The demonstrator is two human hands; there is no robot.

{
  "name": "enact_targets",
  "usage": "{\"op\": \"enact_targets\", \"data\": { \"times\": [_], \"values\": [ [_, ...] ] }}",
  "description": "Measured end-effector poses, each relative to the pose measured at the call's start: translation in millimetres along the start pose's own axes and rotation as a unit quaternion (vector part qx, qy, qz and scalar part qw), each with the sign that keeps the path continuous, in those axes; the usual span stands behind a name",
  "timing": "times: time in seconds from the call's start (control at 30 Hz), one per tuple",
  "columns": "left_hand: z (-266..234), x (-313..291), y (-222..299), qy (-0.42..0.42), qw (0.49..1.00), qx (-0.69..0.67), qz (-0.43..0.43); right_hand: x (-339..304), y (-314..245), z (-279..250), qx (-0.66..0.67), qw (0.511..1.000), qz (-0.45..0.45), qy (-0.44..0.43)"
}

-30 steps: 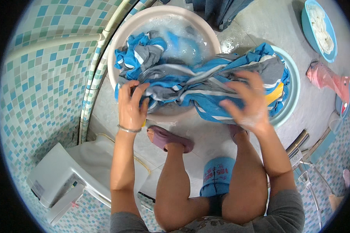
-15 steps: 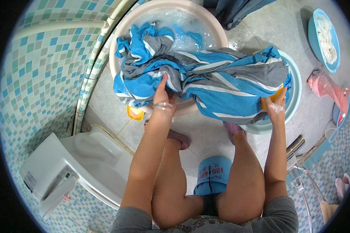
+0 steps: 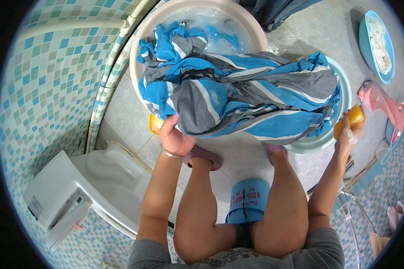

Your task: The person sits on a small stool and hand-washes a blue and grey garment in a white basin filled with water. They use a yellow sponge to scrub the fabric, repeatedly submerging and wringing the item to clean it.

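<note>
A large wet cloth (image 3: 274, 89) with blue, grey and white stripes lies bunched from the pink washtub (image 3: 261, 38) across to the pale blue-green basin (image 3: 345, 96). My left hand (image 3: 177, 140) grips its near edge at the left, thumb up and the other fingers partly hidden under the fabric. Off the cloth at the right, my right hand (image 3: 347, 134) is closed round a yellow soap bar (image 3: 355, 115), with white foam on the hand. Cloudy, sudsy water (image 3: 244, 29) fills the tub, where part of the cloth is under water.
A yellow dish (image 3: 155, 124) sits on the floor by the tub. At the far right stand a blue basin of white cloth (image 3: 377, 42) and a pink bag (image 3: 378, 99). Dark trousers (image 3: 278, 13) hang behind the tub. Left is a white squat toilet (image 3: 107, 175); a blue bucket (image 3: 249, 195) stands between my legs.
My right hand has lifted the soap bar off the cloth and moved right. My left hand has come nearer and leftward, and the cloth's left part is now folded over toward me.
</note>
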State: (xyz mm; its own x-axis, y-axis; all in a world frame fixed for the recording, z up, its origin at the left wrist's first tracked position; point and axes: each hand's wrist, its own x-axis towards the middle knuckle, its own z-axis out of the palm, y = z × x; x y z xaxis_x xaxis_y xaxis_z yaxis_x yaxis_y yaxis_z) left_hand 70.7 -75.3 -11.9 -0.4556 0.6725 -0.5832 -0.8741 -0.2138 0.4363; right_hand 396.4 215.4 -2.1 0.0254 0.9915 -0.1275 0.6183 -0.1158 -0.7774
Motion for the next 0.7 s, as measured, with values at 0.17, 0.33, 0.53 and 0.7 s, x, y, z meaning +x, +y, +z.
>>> {"op": "enact_targets", "data": {
  "times": [0.17, 0.33, 0.53, 0.7],
  "values": [
    [22, 18, -20, 0.052, 0.989, -0.114, -0.076, -53, -106, 89, -0.042, 0.908, -0.346, -0.231],
    [27, 39, -27, -0.092, 0.991, 0.094, 0.003, -156, -146, 207, 0.037, 0.873, -0.34, -0.349],
    [47, 24, -14, 0.007, 0.996, -0.081, -0.031, -138, -153, 241, -0.023, 0.9, -0.316, -0.3],
    [18, 32, -6, -0.282, 0.956, -0.009, 0.073, -179, -166, 211, 0.068, 0.875, -0.336, -0.342]
  ]
}}
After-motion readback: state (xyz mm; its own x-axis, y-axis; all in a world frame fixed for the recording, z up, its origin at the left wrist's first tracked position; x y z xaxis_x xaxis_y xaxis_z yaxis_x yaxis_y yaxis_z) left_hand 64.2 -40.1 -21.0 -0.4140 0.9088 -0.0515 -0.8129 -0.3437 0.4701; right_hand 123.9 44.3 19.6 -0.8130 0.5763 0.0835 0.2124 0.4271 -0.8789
